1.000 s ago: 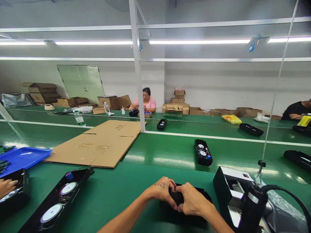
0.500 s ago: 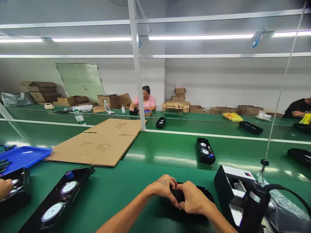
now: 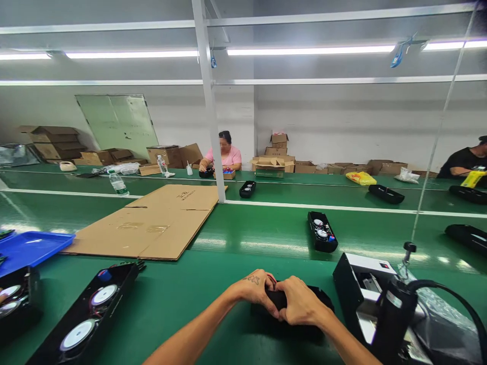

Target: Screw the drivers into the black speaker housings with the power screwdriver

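Both my hands meet low in the middle of the green belt on a black speaker housing. My left hand and my right hand press together on a black part at the housing's near end, with a thin red wire showing by the left knuckles. Most of the housing is hidden beneath my hands. To the left lies an open black speaker case with two round white drivers.
Flat cardboard and a blue tray lie at left. A black-and-white box and a hanging black power tool stand at right. Another speaker case rides mid-belt. Two people sit at the far side.
My hands stay locked on the housing. The view has shifted slightly, and the other person's hand at the left edge has gone out of sight.
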Available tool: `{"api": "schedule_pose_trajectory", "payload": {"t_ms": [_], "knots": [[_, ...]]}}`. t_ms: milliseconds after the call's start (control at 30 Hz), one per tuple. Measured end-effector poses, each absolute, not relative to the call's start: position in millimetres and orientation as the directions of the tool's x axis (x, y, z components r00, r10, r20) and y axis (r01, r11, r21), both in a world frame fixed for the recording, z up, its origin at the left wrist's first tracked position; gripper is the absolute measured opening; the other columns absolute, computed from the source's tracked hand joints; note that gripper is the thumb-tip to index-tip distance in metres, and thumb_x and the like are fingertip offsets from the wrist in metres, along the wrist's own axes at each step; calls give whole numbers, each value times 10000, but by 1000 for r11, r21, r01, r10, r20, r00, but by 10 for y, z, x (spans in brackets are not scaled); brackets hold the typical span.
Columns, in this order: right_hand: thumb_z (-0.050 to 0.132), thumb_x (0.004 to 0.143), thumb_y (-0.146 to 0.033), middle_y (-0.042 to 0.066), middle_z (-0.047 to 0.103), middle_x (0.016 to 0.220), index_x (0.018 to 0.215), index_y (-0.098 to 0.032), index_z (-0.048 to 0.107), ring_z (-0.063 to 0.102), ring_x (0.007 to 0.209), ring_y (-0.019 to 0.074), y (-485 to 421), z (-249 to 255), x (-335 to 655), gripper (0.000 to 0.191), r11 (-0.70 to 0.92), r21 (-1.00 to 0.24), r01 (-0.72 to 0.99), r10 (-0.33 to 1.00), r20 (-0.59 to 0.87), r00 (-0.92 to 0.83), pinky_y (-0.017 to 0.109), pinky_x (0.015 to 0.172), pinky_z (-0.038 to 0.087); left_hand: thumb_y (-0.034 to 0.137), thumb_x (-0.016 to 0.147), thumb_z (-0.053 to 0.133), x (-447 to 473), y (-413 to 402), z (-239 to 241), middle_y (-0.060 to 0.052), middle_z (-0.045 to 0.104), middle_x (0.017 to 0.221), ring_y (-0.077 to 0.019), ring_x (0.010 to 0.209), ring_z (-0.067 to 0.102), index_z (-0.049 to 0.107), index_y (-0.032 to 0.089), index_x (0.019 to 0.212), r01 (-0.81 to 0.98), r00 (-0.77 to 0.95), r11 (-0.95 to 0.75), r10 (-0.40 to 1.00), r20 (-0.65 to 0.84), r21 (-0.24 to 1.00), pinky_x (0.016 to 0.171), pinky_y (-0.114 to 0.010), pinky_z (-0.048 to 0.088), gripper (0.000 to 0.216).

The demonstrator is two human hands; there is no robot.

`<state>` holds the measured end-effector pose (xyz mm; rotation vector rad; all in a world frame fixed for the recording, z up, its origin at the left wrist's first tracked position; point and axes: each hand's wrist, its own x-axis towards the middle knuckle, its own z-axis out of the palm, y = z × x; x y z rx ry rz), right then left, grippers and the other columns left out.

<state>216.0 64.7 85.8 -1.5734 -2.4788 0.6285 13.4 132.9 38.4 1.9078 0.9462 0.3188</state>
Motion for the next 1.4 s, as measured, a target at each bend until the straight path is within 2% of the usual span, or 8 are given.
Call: {"api": "schedule_pose_trajectory", "payload": {"t_ms": [167,467,633,767,900,1000,1167,1400], "knots": [[838,658,-303,10,752,697,743,-240,770,745,761,274,709,858,2140,126,371,-434,821,878,-124,-463,308,615,377,630,349,1029,134,1328,420,22,638,832,-218,954,625,527,213,457,471,681,-257,714,-163,844,687,-285,418,661],[796,673,-251,42,831,815,940,-281,835,805,871,357,585,824,2105,271,376,-382,844,896,-82,-436,357,697,437,699,442,1003,117,1249,398,39,522,659,-293,1102,671,431,229,468,463,681,-302,723,-116,833,961,-335,496,740],[800,750,-193,97,847,1060,1180,-226,794,775,1051,360,280,851,2141,431,408,-363,838,896,-16,-443,432,911,556,689,450,1012,59,1091,332,-15,747,1106,-366,1306,633,644,218,590,511,659,-364,747,-83,779,1123,-427,458,614],[646,923,-67,74,801,1254,1350,-258,689,740,1127,253,-180,843,2483,469,563,-382,733,776,549,-310,387,994,590,544,639,1007,-32,771,76,-33,752,1288,-455,1568,430,799,274,838,543,698,-563,715,38,623,1275,-627,284,395],[754,959,-122,56,738,1015,1151,-235,726,710,927,222,-585,708,3010,224,507,-446,738,351,889,295,337,859,568,366,767,968,-64,477,-200,9,785,1105,-413,1569,457,792,306,933,459,765,-863,505,399,212,1302,-637,167,248],[851,904,-402,94,693,1168,1187,-227,706,654,959,258,-691,566,3333,363,321,-723,611,297,690,661,398,876,525,422,797,962,-32,386,-251,33,780,1027,-351,1570,473,752,295,879,441,681,-893,396,616,86,1344,-547,90,260],[716,813,-835,164,763,1355,1425,-226,666,691,1247,436,-556,506,3600,865,-142,-931,335,686,151,711,510,954,572,476,756,983,12,418,-264,39,775,997,-334,1549,507,721,292,833,422,631,-904,347,694,68,1364,-525,102,329],[893,757,-671,4,733,707,1069,-209,712,689,618,242,-522,426,3566,586,99,-984,146,801,166,575,390,673,590,321,757,924,83,408,-413,17,773,968,-364,1513,546,668,271,759,452,501,-887,341,796,95,1337,-562,201,261]]}}
